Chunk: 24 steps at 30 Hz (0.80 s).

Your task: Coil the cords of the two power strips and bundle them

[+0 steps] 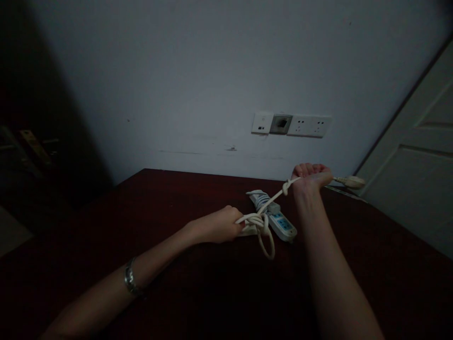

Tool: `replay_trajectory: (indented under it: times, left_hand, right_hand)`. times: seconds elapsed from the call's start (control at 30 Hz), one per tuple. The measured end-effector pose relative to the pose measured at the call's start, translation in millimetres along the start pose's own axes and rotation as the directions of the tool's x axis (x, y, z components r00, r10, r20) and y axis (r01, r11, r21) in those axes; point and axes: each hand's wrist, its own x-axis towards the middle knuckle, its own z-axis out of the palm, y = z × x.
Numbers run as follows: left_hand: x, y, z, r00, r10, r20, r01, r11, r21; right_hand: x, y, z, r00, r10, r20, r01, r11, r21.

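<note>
A white power cord point(272, 200) runs between my two hands, with a knot point(285, 188) in its raised stretch. My left hand point(226, 224) is closed round the cord's looped bundle, and a pale flat piece under the loops is mostly hidden by the fingers. One loop of cord point(272, 250) hangs below the bundle. Higher and to the right, my right hand point(311, 175) is a fist round the cord, whose white plug point(350, 182) sticks out past it. Behind the cord, a white power strip point(283, 225) with blue markings lies on the table, its own cord point(260, 200) wound round one end.
The dark red tabletop point(170, 203) meets a pale wall point(177, 94). Wall sockets point(309, 126) and a grey socket plate point(281, 123) are set above the table. A white panelled door point(424, 156) stands at the right. The left side is dark and blurred.
</note>
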Motion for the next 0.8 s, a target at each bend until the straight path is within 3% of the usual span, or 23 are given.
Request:
replay_trajectory:
  times: [0.13, 0.3, 0.5, 0.63, 0.8]
  left_hand:
    - [0.2, -1.1, 0.7, 0.992, 0.090, 0.089, -0.091, 0.996, 0.007]
    - [0.0, 2.5, 4.5, 0.944, 0.296, 0.146, -0.291, 0.955, -0.058]
    - [6.1, -12.0, 2.8, 0.967, 0.184, 0.173, -0.149, 0.969, -0.198]
    - [8.4, -36.8, -18.0, 0.971, 0.192, 0.141, -0.142, 0.943, -0.301]
    - [4.8, -62.8, -40.3, 0.950, 0.143, 0.278, -0.071, 0.965, -0.252]
  right_hand:
    - [8.3, 3.0, -14.2, 0.999, 0.003, -0.040, -0.005, 0.999, -0.043]
    - [11.1, 10.5, -23.5, 0.990, 0.034, -0.139, -0.032, 0.999, 0.015]
    - [5.3, -6.3, -8.2, 0.992, 0.035, -0.124, -0.025, 0.996, 0.087]
    - [-10.1, -25.4, 17.8, 0.999, 0.013, -0.041, -0.007, 0.990, 0.138]
    - [-35.5, -30.9, 43.7, 0.998, -0.005, 0.070, -0.009, 0.980, 0.197]
